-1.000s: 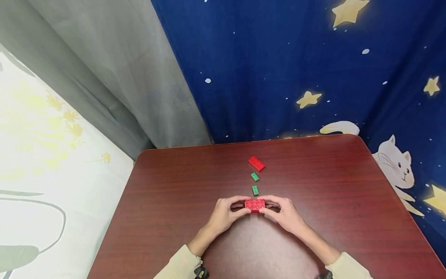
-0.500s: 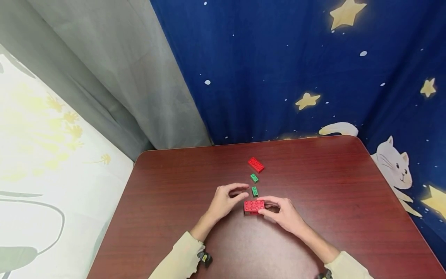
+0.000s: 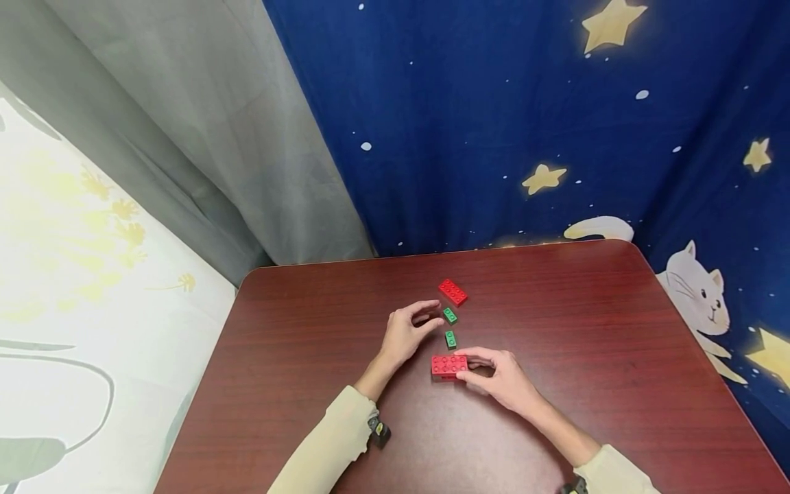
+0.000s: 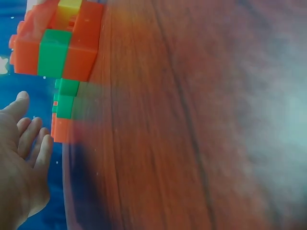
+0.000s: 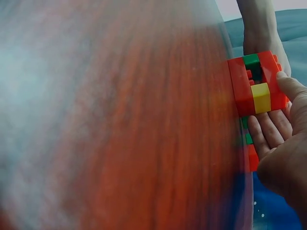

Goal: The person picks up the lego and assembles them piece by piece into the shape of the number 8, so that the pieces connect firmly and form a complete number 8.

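Near the middle of the table, my right hand [image 3: 503, 377] pinches the right end of a toy brick stack [image 3: 448, 365]. Two red studded bricks form its top and bottom; a green brick [image 5: 251, 61] and a yellow brick [image 5: 261, 97] sit between them with a gap, as the right wrist view shows. My left hand [image 3: 405, 334] holds nothing, fingers loosely bent and apart, just left of the two small green bricks. The farther green brick [image 3: 450, 315] is closest to its fingertips; the nearer green brick [image 3: 450, 339] lies between that one and the stack.
A loose red brick [image 3: 453, 292] lies beyond the green ones, turned at an angle. All rest on a dark red-brown wooden table [image 3: 296, 357]. A blue star-patterned curtain [image 3: 469, 137] and a grey curtain [image 3: 204, 123] hang behind the far edge.
My left hand has let go of the stack's left end and moved away from me, up beside the green bricks. The right hand has kept its hold, and the stack has barely moved.
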A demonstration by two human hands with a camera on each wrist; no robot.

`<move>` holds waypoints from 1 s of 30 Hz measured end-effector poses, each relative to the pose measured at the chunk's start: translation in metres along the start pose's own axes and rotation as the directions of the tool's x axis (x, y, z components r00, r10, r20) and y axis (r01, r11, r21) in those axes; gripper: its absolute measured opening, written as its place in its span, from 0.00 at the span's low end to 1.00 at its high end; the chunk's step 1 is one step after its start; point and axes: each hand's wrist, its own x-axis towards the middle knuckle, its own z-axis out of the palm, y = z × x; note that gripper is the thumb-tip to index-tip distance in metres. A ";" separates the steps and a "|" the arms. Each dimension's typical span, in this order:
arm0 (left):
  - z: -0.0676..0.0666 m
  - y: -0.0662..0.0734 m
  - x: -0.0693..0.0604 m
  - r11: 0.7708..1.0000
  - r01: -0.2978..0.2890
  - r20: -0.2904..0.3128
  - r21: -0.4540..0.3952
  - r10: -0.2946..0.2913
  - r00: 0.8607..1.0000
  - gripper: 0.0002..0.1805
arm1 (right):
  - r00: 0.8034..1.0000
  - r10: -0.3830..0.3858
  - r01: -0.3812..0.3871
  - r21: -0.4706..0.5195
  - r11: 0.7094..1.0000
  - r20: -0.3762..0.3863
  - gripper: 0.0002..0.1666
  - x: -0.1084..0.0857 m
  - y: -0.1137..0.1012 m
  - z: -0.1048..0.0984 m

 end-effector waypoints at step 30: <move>0.023 -0.007 0.014 0.970 0.068 -0.010 0.232 -0.068 0.998 0.24 | 0.999 0.027 -0.030 0.074 0.997 0.038 0.21 0.000 -0.001 -0.001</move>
